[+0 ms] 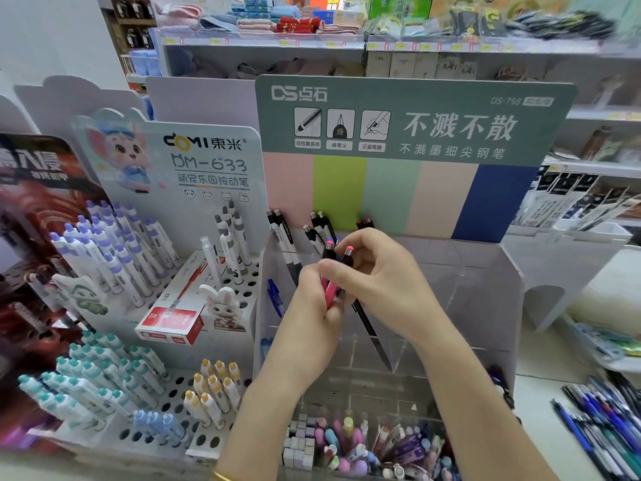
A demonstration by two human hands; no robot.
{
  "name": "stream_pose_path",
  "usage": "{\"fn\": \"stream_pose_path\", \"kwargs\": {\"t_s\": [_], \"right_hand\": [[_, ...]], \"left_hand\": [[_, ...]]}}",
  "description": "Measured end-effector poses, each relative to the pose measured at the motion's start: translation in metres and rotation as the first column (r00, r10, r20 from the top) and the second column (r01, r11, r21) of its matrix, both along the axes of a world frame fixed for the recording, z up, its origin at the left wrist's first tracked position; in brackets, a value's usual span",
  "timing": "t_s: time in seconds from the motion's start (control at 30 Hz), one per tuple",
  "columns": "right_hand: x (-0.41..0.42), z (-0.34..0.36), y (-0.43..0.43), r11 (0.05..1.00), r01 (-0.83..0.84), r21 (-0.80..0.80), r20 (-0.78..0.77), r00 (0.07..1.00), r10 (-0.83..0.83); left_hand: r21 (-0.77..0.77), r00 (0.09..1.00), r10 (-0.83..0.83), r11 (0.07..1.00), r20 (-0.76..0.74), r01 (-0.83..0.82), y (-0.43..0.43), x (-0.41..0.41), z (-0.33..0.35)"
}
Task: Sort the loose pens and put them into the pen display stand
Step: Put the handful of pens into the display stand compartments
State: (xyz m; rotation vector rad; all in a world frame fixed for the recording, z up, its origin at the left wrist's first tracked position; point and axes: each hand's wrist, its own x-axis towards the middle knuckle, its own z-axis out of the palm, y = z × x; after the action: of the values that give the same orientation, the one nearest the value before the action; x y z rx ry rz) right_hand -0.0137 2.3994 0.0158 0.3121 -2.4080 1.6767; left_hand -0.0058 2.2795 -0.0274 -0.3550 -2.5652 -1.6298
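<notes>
Both hands meet in front of the clear acrylic pen display stand (485, 307) with its green header card. My left hand (314, 303) is closed around a pink-bodied pen (328, 293). My right hand (378, 276) grips black pens (369, 328) with red and purple push-buttons; one black barrel slants down toward the stand's dividers. Several black-and-white pens (286, 244) stand in the stand's back left compartments. A pile of loose blue and black pens (603, 421) lies on the counter at the lower right.
A white perforated stand (249, 293) on the left holds purple, teal and yellow capped pens, with a red-and-white box (171, 321) lying on it. A front tray (364, 446) holds mixed small colourful items. Store shelves run behind.
</notes>
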Motion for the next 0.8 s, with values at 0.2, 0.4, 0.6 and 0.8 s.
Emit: {"fn": "stream_pose_path", "kwargs": {"t_s": [0.2,0.4,0.6,0.8], "right_hand": [[-0.005,-0.006,-0.007,0.99,0.141,0.021,-0.05,0.989,-0.14],[-0.004,0.002,0.001,0.983,0.181,-0.011,-0.136,0.974,-0.181],[-0.021,0.036,0.047,0.87,0.461,-0.174,-0.503,0.718,-0.481],[-0.038,0.023,0.045,0.766,0.598,0.234,-0.677,0.666,-0.313]], "left_hand": [[-0.099,0.991,0.072,0.992,-0.115,-0.083,0.004,0.004,0.005],[-0.056,0.998,0.022,0.998,-0.063,-0.026,0.005,0.002,0.006],[0.137,0.993,-0.011,0.991,0.115,-0.005,-0.003,0.0,0.004],[0.625,0.931,-0.26,0.779,0.257,0.045,-0.004,-0.001,0.008]]}}
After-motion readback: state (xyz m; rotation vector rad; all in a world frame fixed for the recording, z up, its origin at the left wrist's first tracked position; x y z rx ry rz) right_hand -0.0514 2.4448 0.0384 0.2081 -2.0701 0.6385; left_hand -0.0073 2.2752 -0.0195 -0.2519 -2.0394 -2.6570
